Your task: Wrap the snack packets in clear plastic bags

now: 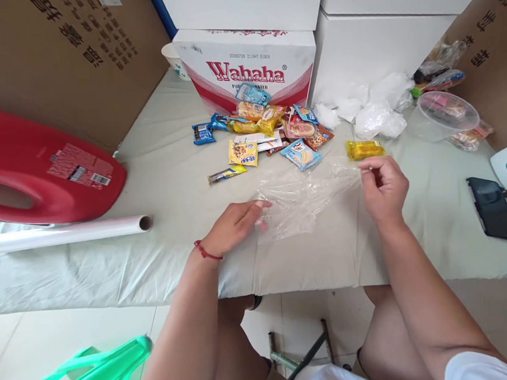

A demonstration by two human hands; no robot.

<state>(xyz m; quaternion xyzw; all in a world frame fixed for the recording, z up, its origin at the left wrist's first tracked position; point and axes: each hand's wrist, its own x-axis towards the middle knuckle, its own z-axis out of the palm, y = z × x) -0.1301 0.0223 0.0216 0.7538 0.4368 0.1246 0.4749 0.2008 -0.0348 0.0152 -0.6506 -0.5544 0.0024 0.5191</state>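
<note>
A clear plastic bag point(307, 200) is stretched between my two hands, low over the cloth-covered table. My left hand point(238, 223), with a red cord bracelet at its wrist, is closed on the bag's left end. The right-hand corner of the bag is pinched between the thumb and fingers of my right hand point(384, 188). Just beyond that hand lies a yellow wrapped snack point(365, 149). Behind the bag is a loose pile of packaged snacks, among them a yellow packet point(242, 153), a light blue packet point(301, 154) and a dark blue packet point(204, 133).
A Wahaha carton point(252, 67) stands behind the snacks. Crumpled white plastic bags point(379, 110) and a clear round tub point(443, 116) sit at the back right. A phone point(494, 209) lies right; a red jug point(40, 163) and a white roll point(64, 233) lie left.
</note>
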